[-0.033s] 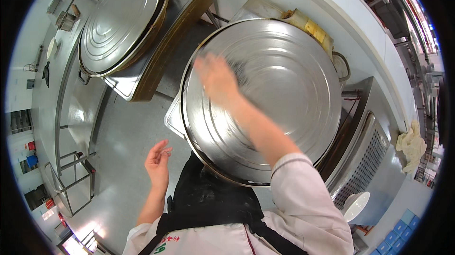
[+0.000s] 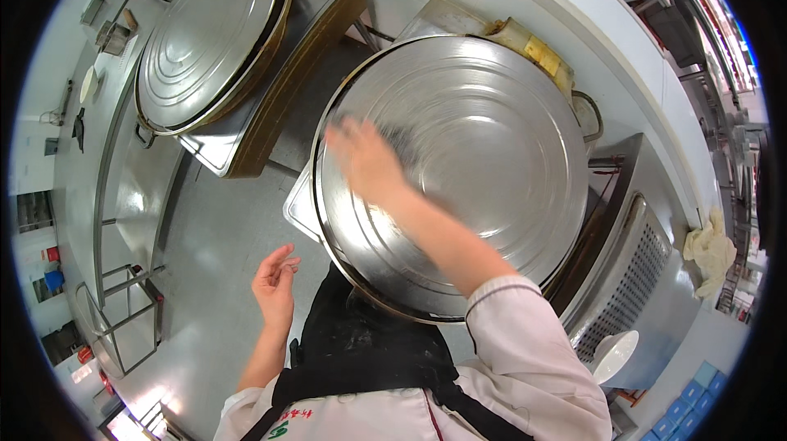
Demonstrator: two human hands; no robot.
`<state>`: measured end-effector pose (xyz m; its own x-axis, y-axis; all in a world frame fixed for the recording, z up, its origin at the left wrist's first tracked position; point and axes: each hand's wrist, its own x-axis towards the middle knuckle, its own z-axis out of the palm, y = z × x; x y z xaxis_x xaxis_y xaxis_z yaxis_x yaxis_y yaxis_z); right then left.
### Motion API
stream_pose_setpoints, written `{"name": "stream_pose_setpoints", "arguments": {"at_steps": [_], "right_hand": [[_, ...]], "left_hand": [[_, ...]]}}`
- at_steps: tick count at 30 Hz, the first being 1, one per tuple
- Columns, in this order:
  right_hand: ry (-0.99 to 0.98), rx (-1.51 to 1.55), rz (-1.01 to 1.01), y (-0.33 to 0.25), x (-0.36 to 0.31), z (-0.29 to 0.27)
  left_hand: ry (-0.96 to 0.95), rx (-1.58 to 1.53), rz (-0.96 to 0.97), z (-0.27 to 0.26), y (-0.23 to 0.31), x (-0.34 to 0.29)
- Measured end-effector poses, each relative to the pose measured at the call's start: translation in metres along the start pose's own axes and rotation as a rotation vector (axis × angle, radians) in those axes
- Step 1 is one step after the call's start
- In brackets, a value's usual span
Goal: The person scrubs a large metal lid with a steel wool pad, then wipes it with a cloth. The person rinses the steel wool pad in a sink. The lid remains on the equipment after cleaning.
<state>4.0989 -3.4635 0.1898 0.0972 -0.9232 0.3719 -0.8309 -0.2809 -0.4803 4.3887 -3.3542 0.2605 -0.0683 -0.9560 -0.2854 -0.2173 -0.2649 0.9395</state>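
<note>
Head view: a smooth grey floor [image 2: 221, 224] is shining in the light.
Long table [image 2: 86, 162]: flat steel is running down the left side.
Big lid [image 2: 500, 162]: round metal with ring-shaped ridges is sitting on a wide pan [image 2: 601, 120], right in front of the person.
Other lid [image 2: 209, 41]: the same round, ringed metal is sitting up on the left, apart from the big one.
Black apron [image 2: 373, 334]: cloth with pale smudges is hanging just below the big lid.
Right arm [image 2: 451, 236]: it is crossing the big lid and hiding part of it.
Tray [image 2: 631, 285]: metal full of little holes is lying to the right.
Rag [image 2: 709, 252]: pale, crumpled cloth is drooping at the far right.
Bowl [image 2: 615, 357]: white and round, it is tilting near the tray.
Right hand [image 2: 365, 164]: it is looking blurry over the lid's left part; I cannot tell if it is touching or gripping.
Left hand [image 2: 275, 279]: well apart from the right, it is hanging in the air, fingers loosely bent.
</note>
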Motion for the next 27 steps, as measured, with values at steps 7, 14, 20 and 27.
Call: {"name": "stream_pose_setpoints", "arguments": {"at_steps": [7, 14, 20, 27], "right_hand": [[-0.065, -0.402, 0.035, 0.075, 0.045, -0.041], [0.209, -0.595, 0.665, 0.236, -0.035, -0.163], [0.281, -0.554, 0.973, 0.166, -0.261, -0.203], [0.364, -0.397, 0.857, -0.079, -0.300, -0.088]], "left_hand": [[0.017, -0.022, -0.006, -0.002, -0.003, 0.006], [0.050, 0.016, -0.109, -0.040, -0.032, 0.000], [-0.103, -0.025, -0.194, -0.035, -0.040, 0.019], [-0.379, -0.038, -0.056, -0.028, -0.009, 0.077]]}}
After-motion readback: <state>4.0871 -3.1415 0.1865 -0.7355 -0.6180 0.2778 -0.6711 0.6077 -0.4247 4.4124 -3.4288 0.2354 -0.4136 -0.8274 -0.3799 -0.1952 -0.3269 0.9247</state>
